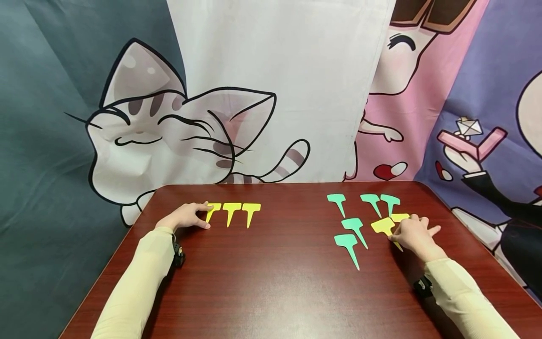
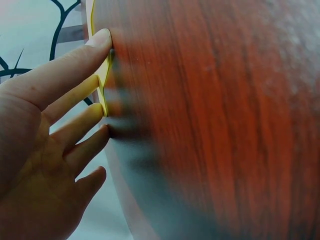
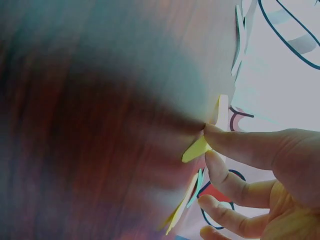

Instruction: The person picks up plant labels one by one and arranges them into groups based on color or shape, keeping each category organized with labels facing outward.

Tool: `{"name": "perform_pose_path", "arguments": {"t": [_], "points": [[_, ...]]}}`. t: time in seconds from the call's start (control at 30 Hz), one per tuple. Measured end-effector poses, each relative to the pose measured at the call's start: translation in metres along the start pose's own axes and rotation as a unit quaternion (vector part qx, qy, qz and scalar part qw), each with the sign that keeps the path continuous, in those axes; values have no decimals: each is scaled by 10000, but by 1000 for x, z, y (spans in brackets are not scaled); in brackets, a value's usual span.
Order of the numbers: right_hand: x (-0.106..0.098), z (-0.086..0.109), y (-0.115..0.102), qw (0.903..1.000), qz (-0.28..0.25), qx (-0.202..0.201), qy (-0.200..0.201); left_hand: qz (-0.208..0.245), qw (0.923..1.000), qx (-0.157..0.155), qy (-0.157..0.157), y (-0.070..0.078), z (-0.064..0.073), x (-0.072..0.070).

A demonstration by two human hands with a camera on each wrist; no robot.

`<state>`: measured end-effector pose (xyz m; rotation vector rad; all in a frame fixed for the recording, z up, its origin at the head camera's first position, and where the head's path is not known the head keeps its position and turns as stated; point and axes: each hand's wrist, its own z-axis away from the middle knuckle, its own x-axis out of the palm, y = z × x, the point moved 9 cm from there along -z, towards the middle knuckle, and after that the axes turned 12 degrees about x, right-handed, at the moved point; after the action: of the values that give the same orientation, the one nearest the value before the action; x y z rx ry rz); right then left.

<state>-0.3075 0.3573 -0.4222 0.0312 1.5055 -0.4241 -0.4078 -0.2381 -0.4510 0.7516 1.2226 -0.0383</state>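
Observation:
Three yellow T-shaped plant labels lie in a row at the table's back left. My left hand [image 1: 184, 217] rests by the leftmost plant label [image 1: 210, 214], its fingers fairly straight and touching it. Beside that one lie the middle label [image 1: 231, 212] and the right label [image 1: 251, 213]. On the right side, my right hand [image 1: 415, 234] pinches a yellow plant label [image 1: 383, 226] between thumb and index finger, as the right wrist view shows [image 3: 197, 149]. Another yellow label [image 1: 399, 217] lies just behind that hand, partly hidden by it.
Several green T-shaped labels lie left of and behind my right hand, among them a near one [image 1: 347, 242] and a far one [image 1: 337, 200]. The dark red wooden table [image 1: 262, 292] ends at a cloth backdrop [image 1: 279, 47] printed with cartoons.

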Motion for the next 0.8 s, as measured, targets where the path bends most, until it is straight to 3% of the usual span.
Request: {"name": "perform_pose_path", "arguments": {"t": [0.8], "points": [[4, 0, 2, 9994, 95, -179, -271, 14, 10000, -8, 21, 2, 2, 0]]}}
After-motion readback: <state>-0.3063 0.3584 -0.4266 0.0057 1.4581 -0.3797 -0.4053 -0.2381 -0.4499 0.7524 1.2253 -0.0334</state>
